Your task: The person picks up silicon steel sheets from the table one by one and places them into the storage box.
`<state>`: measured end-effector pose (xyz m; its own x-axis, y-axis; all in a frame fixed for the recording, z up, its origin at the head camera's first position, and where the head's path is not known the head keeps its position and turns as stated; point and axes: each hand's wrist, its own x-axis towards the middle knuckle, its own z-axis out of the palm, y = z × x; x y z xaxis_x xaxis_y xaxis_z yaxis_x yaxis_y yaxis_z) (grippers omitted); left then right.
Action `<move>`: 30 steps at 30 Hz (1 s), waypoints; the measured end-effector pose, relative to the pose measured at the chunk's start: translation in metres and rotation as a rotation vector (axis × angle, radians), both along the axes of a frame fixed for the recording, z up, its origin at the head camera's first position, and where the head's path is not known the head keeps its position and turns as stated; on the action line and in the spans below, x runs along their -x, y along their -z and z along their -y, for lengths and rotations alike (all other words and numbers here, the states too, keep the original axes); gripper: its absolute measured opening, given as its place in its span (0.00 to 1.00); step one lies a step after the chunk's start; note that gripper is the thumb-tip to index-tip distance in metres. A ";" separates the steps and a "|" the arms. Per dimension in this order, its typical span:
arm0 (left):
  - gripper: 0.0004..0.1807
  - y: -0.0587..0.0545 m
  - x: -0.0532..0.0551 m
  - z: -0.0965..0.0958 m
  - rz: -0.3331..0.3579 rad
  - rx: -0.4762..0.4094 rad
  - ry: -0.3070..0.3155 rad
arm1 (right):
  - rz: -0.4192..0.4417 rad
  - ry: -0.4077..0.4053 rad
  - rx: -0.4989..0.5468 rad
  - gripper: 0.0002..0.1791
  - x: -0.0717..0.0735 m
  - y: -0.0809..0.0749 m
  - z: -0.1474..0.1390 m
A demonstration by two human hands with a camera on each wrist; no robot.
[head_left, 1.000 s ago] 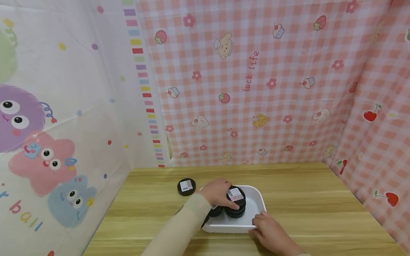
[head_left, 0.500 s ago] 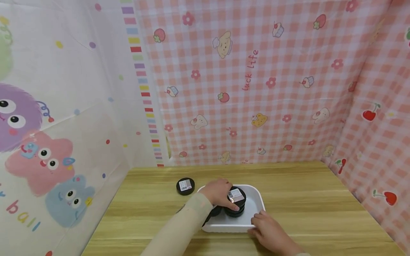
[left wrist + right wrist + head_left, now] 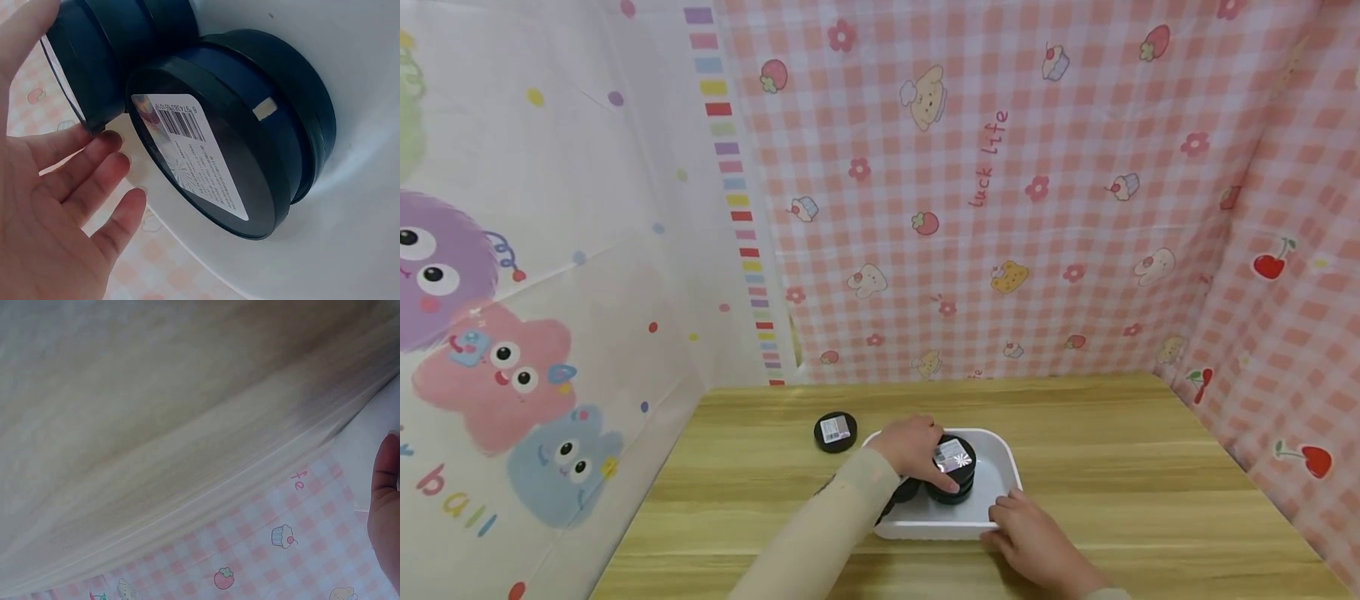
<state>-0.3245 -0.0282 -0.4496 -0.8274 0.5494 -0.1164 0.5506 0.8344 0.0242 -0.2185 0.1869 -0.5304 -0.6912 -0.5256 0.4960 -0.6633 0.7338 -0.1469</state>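
Note:
A white tray (image 3: pixel 925 530) holds stacks of round black containers with flat lids and white barcode labels. My left hand (image 3: pixel 912 450) reaches into it and grips a stack of these round black containers (image 3: pixel 953 468), thumb on the near side and fingers on the far side. In the left wrist view, that gripped stack (image 3: pixel 119 44) is at the upper left, beside a second stack (image 3: pixel 206 144) with its label showing. My left wrist partly covers the second stack in the head view. My right hand (image 3: pixel 1033 537) pinches the tray's near right rim.
One more round black container (image 3: pixel 835 432) lies on the wooden table (image 3: pixel 1105 467), behind and left of the tray. A checked cloth (image 3: pixel 1000 233) hangs behind the table. Patterned cloths also hang at both sides.
The head view has shifted slightly. Both hands keep their holds, and the tray and containers show no clear movement.

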 end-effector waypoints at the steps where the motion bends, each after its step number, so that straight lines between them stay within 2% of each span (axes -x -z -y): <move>1: 0.51 0.000 0.000 0.000 0.003 0.000 -0.004 | 0.003 0.001 0.000 0.16 0.000 0.000 0.000; 10: 0.53 -0.004 -0.001 0.003 0.000 -0.038 -0.016 | -0.026 -0.002 0.013 0.17 0.000 0.001 0.000; 22: 0.50 0.006 0.006 0.015 -0.020 -0.068 -0.001 | -0.045 0.000 0.012 0.18 0.000 0.001 0.000; 27: 0.52 0.001 0.002 0.022 -0.008 -0.083 -0.032 | -0.058 0.003 0.015 0.18 0.000 0.001 0.000; 30: 0.49 0.000 0.001 0.027 -0.010 -0.109 -0.044 | -0.056 0.008 0.010 0.18 0.000 0.001 0.000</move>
